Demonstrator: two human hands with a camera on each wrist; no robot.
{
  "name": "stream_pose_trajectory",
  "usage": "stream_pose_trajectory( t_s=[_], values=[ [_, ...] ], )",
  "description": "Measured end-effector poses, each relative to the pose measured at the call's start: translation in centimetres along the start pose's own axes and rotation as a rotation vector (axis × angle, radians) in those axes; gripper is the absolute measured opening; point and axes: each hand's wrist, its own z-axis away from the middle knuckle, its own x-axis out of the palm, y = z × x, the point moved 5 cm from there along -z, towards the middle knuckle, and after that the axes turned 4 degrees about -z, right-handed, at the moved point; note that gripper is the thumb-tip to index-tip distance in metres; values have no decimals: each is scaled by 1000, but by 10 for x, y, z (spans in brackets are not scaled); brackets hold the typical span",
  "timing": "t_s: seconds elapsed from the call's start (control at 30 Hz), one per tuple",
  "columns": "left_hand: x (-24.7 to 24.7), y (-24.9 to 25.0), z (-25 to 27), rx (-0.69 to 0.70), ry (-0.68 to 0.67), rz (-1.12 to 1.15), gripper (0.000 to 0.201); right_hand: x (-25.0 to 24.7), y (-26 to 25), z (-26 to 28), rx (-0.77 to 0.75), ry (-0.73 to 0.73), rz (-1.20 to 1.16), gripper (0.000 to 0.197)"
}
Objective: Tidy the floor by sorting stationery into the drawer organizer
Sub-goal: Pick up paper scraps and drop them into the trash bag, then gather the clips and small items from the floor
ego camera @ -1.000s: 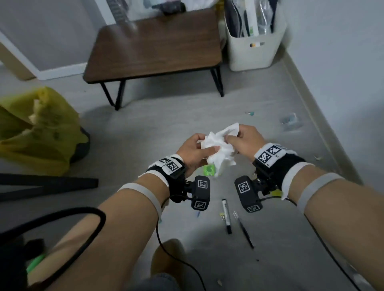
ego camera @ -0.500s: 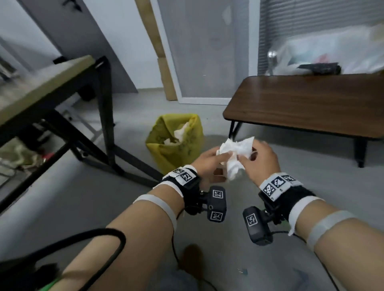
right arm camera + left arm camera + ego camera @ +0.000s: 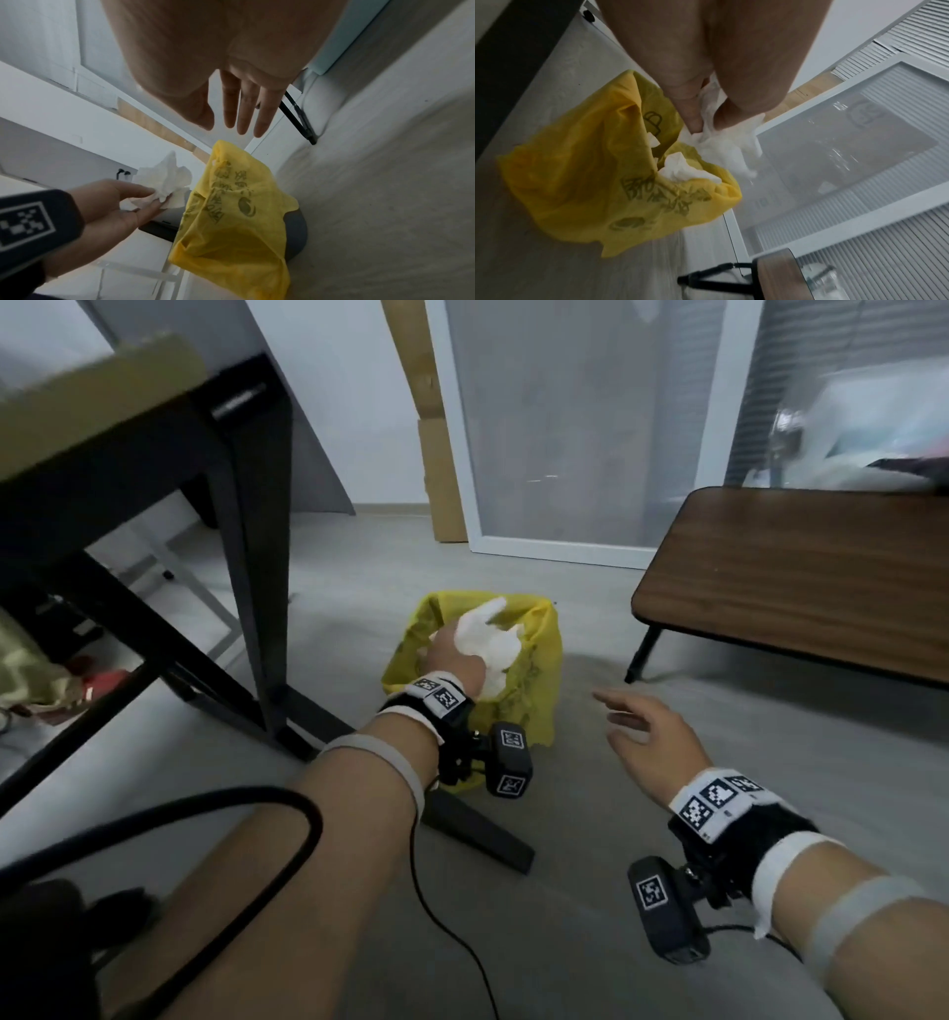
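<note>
My left hand (image 3: 454, 654) (image 3: 700, 105) (image 3: 115, 201) pinches a crumpled white tissue (image 3: 488, 639) (image 3: 726, 148) (image 3: 164, 178) between thumb and fingers, just above the mouth of a yellow bag-lined bin (image 3: 534, 706) (image 3: 582, 182) (image 3: 231, 233). More white tissue (image 3: 680, 168) lies inside the bag. My right hand (image 3: 642, 737) (image 3: 239, 105) hovers to the right of the bin, fingers straight and spread, holding nothing. No stationery or drawer organizer shows in any view.
A black-framed desk (image 3: 241, 505) stands at the left, one foot running along the floor beside the bin. A low brown table (image 3: 801, 572) stands at the right. A white-framed panel (image 3: 565, 454) leans on the far wall. A black cable (image 3: 447, 916) trails across the floor.
The view has swung to the yellow bin. My right hand let go of the tissue and drew back; my left hand alone carried it over the bin's mouth.
</note>
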Motion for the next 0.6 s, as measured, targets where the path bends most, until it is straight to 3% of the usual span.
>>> stream_pose_trajectory(
  t_s=[0.1,0.17,0.3,0.4,0.47,0.6],
  values=[
    [3,-21,-23,-141,-59,-31,113,13,12,-13,34,-1,3,47],
    [9,-30,-24,-157,-32,-81,120,17,15,-16,74,4,16,46],
    [28,-25,11,-75,25,-45,103,11,16,-1,126,2,52,44],
    [52,-16,53,60,98,26,84,-10,26,25,196,-2,91,45],
    [84,-14,84,120,15,-24,71,-37,43,54,264,14,119,46],
    [177,-24,148,61,-348,-143,49,-121,90,125,407,81,207,42]
  ],
)
